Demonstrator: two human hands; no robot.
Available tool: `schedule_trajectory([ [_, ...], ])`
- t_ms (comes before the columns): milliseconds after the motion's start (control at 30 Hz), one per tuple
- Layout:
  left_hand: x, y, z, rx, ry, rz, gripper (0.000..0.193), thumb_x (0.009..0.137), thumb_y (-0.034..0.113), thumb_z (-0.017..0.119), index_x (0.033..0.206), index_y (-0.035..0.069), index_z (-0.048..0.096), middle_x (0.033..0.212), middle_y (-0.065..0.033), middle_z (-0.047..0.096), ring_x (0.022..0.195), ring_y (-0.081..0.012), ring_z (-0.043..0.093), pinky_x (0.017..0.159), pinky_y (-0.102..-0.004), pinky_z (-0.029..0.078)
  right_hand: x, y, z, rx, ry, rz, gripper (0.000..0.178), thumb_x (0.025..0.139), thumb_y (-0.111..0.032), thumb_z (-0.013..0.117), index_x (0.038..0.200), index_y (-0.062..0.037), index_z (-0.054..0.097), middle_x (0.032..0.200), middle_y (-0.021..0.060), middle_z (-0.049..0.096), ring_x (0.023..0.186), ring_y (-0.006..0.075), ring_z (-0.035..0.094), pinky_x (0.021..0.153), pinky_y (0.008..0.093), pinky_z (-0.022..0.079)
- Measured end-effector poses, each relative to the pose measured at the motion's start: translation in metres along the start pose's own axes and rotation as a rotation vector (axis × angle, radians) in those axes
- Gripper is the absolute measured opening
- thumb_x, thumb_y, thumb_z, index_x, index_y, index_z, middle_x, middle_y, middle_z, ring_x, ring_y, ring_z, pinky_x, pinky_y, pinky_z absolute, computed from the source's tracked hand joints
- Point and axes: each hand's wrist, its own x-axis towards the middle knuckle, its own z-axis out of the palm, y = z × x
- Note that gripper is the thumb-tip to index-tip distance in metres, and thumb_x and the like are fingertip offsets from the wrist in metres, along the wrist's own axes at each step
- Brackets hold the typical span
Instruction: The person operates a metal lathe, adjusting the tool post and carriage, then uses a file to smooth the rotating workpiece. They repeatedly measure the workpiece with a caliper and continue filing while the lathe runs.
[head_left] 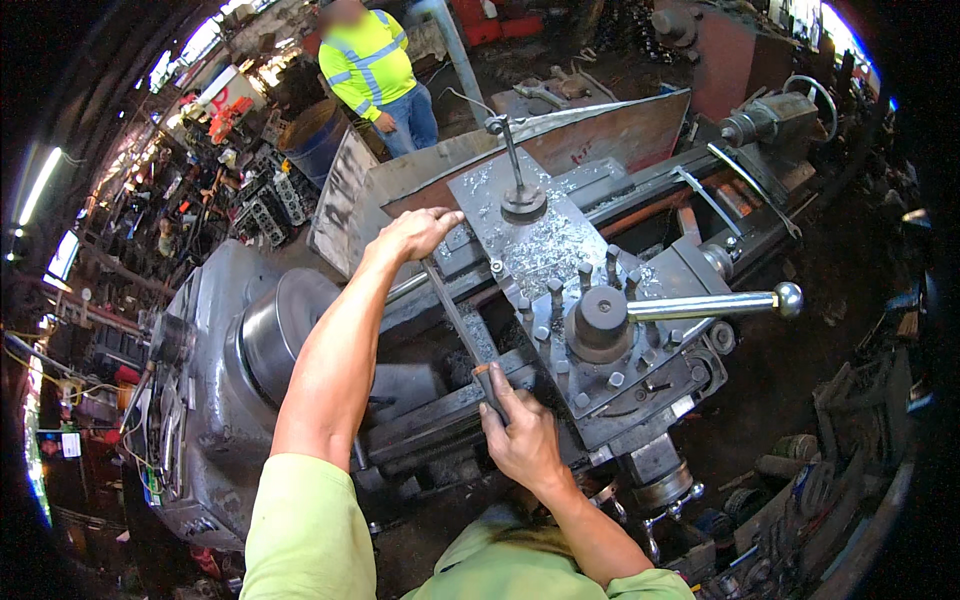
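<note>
Gripping the dark handle [488,385] of a long, flat file [458,318], the right hand [528,445] sits just below the middle of the frame, fingers wrapped around it and thumb laid along its upper side. The left hand [415,234], above and left of center, is curled narrowly at the file's far end; its fingertips are partly hidden, so I cannot tell exactly how they meet the metal. Between the two hands, the file slants from upper left to lower right over the lathe bed. A bright round bar [407,287] shows beside the left forearm [345,340], which hides part of it; whether the file touches this bar is unclear.

Left of the forearm stands the broad, dull metal chuck [285,315], against the gray headstock [215,380]. Right of the file, a flat plate [540,245] strewn with shiny metal shavings carries an upright post with a round base [522,203]. Nearer the center right is the tool post [600,325], ringed by square-headed bolts, with a polished lever [710,304] ending in a ball. The tailstock [765,122] is at the upper right. At the upper left, beyond a leaning panel [350,190], a person [370,65] in a yellow reflective top and jeans stands beside a blue drum [318,155].
</note>
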Motion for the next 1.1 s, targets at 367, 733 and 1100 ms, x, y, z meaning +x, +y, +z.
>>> schedule_trajectory([
  [367,0.027,-0.017,-0.033,0.110,0.277,-0.114,0.074,0.094,0.068,0.036,0.151,0.020,0.039,0.147,-0.0182,0.047,0.137,-0.0374,0.043,0.113,-0.0483,0.034,0.051,-0.009,0.018,-0.036,0.031,-0.068,0.056,0.087,-0.008,0.064,0.141,-0.0007,0.048,0.080,0.0290,0.059,0.072,0.0440,0.059,0.066,0.0509,0.048],
  [733,-0.028,0.017,-0.004,0.079,0.014,0.139,0.066,0.100,0.060,0.033,0.136,0.011,0.057,0.133,-0.0199,0.060,0.122,-0.0400,0.056,0.104,-0.0441,0.043,-0.024,-0.009,-0.009,-0.094,0.034,0.013,0.058,0.085,-0.010,0.068,0.141,-0.0090,0.052,0.081,0.0217,0.062,0.072,0.0383,0.065,0.063,0.0446,0.050],
  [1100,0.004,-0.020,-0.004,-0.014,0.146,0.024,0.060,0.097,0.059,0.037,0.140,0.020,0.055,0.143,-0.0142,0.053,0.134,-0.0343,0.048,0.111,-0.0469,0.037,0.009,0.003,0.019,-0.061,0.048,-0.081,0.057,0.086,-0.007,0.066,0.141,-0.0058,0.051,0.083,0.0230,0.062,0.068,0.0394,0.060,0.063,0.0470,0.051],
])
